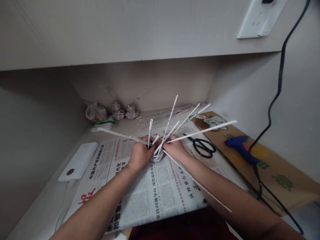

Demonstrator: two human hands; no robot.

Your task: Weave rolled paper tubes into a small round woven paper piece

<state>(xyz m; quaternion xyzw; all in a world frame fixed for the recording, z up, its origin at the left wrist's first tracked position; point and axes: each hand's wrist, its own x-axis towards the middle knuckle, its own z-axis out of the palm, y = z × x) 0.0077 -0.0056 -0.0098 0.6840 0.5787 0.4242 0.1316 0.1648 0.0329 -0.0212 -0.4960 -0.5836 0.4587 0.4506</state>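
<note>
Between my hands is a small round woven paper basket [157, 156], with rolled paper tubes [172, 116] fanning up and outward from it. My left hand [142, 151] is closed on its left side, where one tube points left and another stands nearly upright. On the right side my right hand [175, 148] grips the weave among the tubes; its fingertips are partly hidden. One long thin tube [197, 181] slants from the basket down across my right forearm. Black-handled scissors [203, 146] lie just right of my right hand.
Newspaper [142, 193] covers the table. A white power bank [78, 161] lies left; a blue glue gun [241, 146] with a black cord rests on cardboard [275, 173] at right. Behind stand woven gourd shapes [118, 110], a plastic bag [95, 112] and loose paper tubes [160, 116].
</note>
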